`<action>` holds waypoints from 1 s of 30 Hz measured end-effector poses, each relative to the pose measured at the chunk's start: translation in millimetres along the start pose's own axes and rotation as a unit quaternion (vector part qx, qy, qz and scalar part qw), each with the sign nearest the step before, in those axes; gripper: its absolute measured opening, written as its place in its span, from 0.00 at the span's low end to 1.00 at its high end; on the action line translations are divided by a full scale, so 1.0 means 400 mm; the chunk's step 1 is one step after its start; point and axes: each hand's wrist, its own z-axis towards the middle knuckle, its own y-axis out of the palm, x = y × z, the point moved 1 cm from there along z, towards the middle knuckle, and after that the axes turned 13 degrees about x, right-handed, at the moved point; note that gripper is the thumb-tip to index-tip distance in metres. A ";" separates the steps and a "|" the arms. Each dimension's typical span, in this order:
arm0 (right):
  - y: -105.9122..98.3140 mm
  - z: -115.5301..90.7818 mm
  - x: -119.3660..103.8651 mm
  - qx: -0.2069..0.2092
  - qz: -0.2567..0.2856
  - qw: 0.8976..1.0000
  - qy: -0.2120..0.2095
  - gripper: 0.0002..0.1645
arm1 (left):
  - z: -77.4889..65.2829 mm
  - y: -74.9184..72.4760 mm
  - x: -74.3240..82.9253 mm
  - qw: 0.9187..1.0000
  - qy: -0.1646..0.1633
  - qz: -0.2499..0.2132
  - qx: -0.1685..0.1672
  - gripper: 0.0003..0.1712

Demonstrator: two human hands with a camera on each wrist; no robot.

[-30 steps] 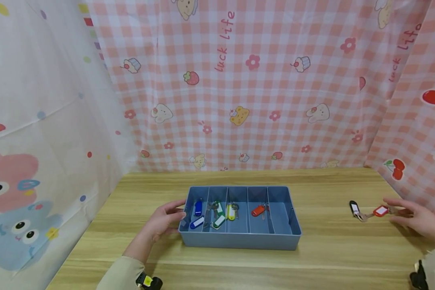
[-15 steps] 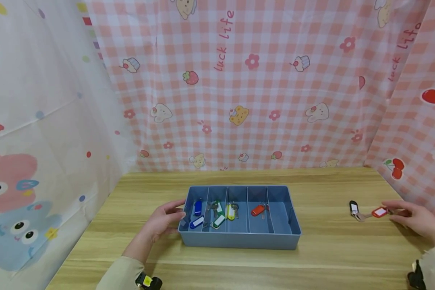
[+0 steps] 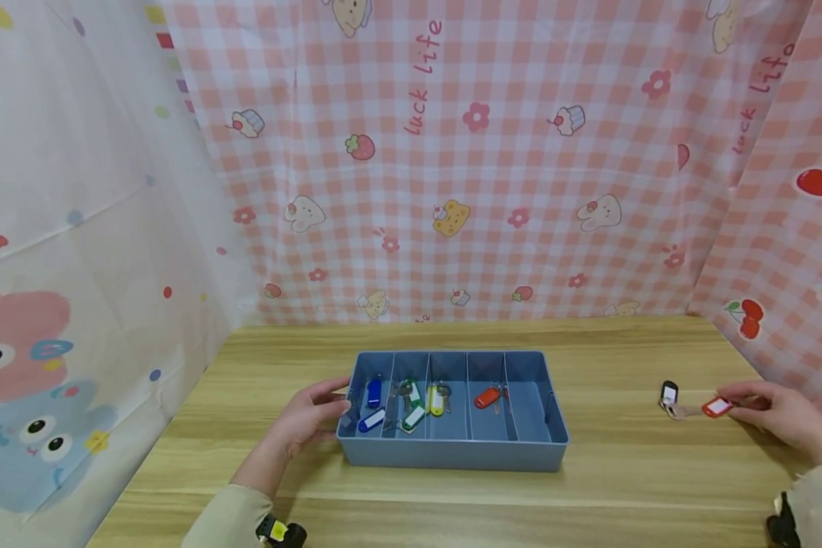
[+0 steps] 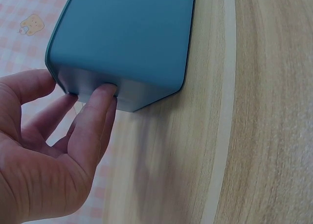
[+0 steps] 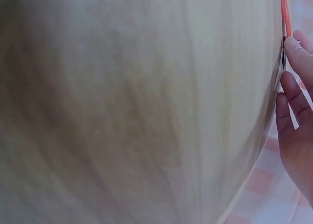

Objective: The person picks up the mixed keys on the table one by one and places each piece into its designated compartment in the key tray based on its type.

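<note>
My left hand (image 3: 308, 418) touches the left end of a blue-grey divided box (image 3: 452, 454). In the left wrist view its thumb and fingers (image 4: 93, 119) lie against the box's outer end wall. On the table's right side, my right hand (image 3: 784, 415) pinches the end of a red key tag (image 3: 716, 406). The right wrist view shows the thumb (image 5: 293, 45) at the red tag's edge, near the frame border. Just left of it lies a black key tag (image 3: 668, 393) with a key (image 3: 674, 412); where the two sets of keys meet is hard to make out.
From the left, the compartments hold two blue key tags (image 3: 373, 394), two green key tags (image 3: 414, 417), a yellow key tag (image 3: 436, 400) and a red-orange key tag (image 3: 488, 396). The rightmost compartment shows its bare floor. Checkered cloth (image 3: 479, 167) hangs behind the wooden table (image 3: 610, 495).
My right hand has shifted slightly left, its fingers coming up to the red key tag. That tag has moved a little left, and the black tag has turned. My left hand and the box stay put.
</note>
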 end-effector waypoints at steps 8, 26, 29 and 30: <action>0.000 0.003 -0.014 0.019 -0.099 0.995 0.018 0.05 | -0.001 0.000 0.002 1.000 0.000 0.005 0.002 0.29; -0.002 0.011 -0.026 0.060 -0.208 0.976 0.032 0.02 | -0.006 0.000 0.004 1.000 0.002 -0.004 -0.008 0.30; -0.003 0.010 -0.032 0.066 -0.206 0.976 0.032 0.03 | -0.008 -0.001 0.004 1.000 0.003 -0.006 -0.008 0.30; -0.004 0.009 -0.033 0.069 -0.206 0.976 0.033 0.03 | -0.008 -0.001 0.005 1.000 0.002 -0.005 -0.007 0.30</action>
